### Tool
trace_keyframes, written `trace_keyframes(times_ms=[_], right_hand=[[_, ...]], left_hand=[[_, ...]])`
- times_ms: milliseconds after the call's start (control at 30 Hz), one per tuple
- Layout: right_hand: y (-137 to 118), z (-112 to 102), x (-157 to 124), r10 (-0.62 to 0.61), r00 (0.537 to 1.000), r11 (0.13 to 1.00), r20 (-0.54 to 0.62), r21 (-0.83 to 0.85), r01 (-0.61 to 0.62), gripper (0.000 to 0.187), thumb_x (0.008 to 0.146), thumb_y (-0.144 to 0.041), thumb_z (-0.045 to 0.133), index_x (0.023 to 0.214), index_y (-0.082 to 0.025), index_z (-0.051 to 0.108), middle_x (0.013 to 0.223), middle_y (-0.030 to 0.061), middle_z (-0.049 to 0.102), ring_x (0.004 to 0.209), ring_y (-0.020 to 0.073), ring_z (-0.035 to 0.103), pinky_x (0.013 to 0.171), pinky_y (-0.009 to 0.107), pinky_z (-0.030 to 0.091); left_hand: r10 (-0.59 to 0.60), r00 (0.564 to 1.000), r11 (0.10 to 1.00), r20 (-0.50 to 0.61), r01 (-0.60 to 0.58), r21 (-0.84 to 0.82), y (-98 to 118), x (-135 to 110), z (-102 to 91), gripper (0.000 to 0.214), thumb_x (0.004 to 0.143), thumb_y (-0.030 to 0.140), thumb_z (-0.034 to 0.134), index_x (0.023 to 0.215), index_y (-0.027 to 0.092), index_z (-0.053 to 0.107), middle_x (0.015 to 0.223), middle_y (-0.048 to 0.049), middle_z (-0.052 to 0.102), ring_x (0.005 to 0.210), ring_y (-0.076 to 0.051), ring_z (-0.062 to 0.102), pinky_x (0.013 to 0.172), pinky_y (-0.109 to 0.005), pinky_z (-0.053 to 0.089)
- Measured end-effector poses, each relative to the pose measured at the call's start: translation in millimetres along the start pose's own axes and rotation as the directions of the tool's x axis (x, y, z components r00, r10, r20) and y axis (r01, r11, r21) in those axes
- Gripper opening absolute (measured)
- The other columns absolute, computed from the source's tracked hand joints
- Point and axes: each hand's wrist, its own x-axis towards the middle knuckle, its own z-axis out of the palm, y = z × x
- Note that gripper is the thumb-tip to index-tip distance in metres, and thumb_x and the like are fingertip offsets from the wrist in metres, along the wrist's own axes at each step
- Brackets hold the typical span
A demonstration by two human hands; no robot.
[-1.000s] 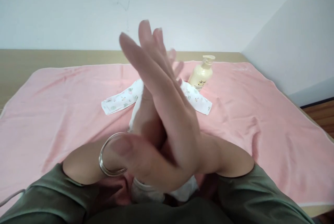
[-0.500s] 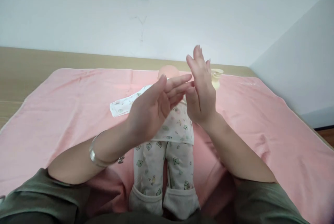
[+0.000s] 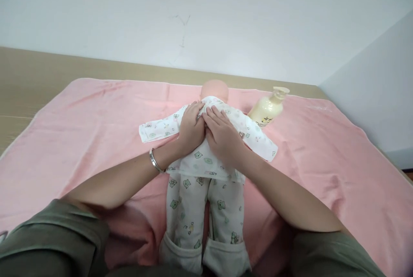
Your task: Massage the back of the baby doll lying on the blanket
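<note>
A baby doll [image 3: 206, 191] in white printed clothes lies on a pink towel [image 3: 80, 130], its head [image 3: 214, 90] pointing away from me. My left hand [image 3: 190, 128] lies flat on the doll's upper torso, fingers stretched towards the neck. My right hand [image 3: 222, 137] rests flat beside it on the same shirt, fingers also extended. The two hands touch side by side. A silver bangle [image 3: 155, 161] circles my left wrist. The doll's arms spread out to both sides.
A cream pump bottle [image 3: 267, 109] lies on the towel just right of the doll's shoulder. The towel covers a wooden surface [image 3: 32, 79] against a white wall. My green sleeves fill the bottom corners.
A second ago my palms were pressed together in front of the camera. They then parted and dropped forward; both now lie flat on the doll's torso.
</note>
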Motion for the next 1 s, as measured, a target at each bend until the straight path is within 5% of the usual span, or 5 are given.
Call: trace_keyframes(times_ms=[300, 533, 767, 900, 1000], right_hand=[[23, -8, 14, 0.104, 0.994, 0.989, 0.009, -0.109, -0.103, 0.056, 0.104, -0.035, 0.033, 0.155, -0.016, 0.045, 0.168, 0.0117, 0.032, 0.159, 0.038, 0.024, 0.126, 0.07, 0.023], [-4, 2, -4, -0.184, 0.983, 0.98, 0.011, -0.074, 0.184, 0.06, 0.097, -0.018, 0.03, 0.154, -0.005, 0.044, 0.162, 0.0145, 0.042, 0.156, 0.0241, 0.034, 0.134, 0.051, 0.026], [36, -10, 19, 0.06, 0.998, 0.995, 0.037, -0.084, -0.056, 0.057, 0.101, -0.034, 0.038, 0.154, -0.017, 0.046, 0.166, 0.0112, 0.036, 0.157, 0.0356, 0.029, 0.127, 0.068, 0.023], [10, 1, 1, 0.177, 0.982, 0.971, -0.07, -0.147, -0.186, 0.06, 0.102, -0.033, 0.037, 0.156, -0.007, 0.041, 0.166, 0.0207, 0.032, 0.157, 0.0401, 0.026, 0.127, 0.066, 0.026], [-17, 11, -16, 0.063, 0.994, 0.979, -0.092, -0.188, -0.08, 0.059, 0.101, -0.027, 0.037, 0.156, -0.006, 0.04, 0.166, 0.0183, 0.034, 0.159, 0.0375, 0.022, 0.131, 0.062, 0.021]], left_hand=[[0.006, 1.0, 0.999, 0.011, -0.007, 0.05, -6, 4, 3.2, 0.044, 0.085, 0.021, 0.046, 0.124, 0.017, 0.066, 0.139, -0.0101, 0.067, 0.134, -0.025, 0.058, 0.124, -0.046, 0.043], [0.037, 0.999, 0.999, 0.018, -0.037, -0.012, -11, 3, 3.8, 0.04, 0.097, 0.027, 0.042, 0.131, 0.015, 0.058, 0.132, -0.0145, 0.067, 0.128, -0.027, 0.059, 0.118, -0.05, 0.045], [-0.071, 0.997, 0.996, 0.028, 0.072, -0.049, 0, 2, -0.8, 0.041, 0.088, 0.025, 0.051, 0.128, 0.018, 0.059, 0.135, -0.0103, 0.066, 0.129, -0.026, 0.058, 0.118, -0.047, 0.044], [-0.092, 0.996, 0.991, 0.011, 0.093, -0.096, 0, 0, -1.6, 0.039, 0.089, 0.024, 0.047, 0.126, 0.018, 0.06, 0.135, -0.0098, 0.067, 0.128, -0.025, 0.059, 0.117, -0.046, 0.045], [-0.082, 0.997, 0.987, -0.007, 0.081, -0.139, -2, -1, -1.0, 0.037, 0.093, 0.027, 0.043, 0.124, 0.019, 0.061, 0.133, -0.0091, 0.068, 0.126, -0.023, 0.06, 0.116, -0.044, 0.046]])
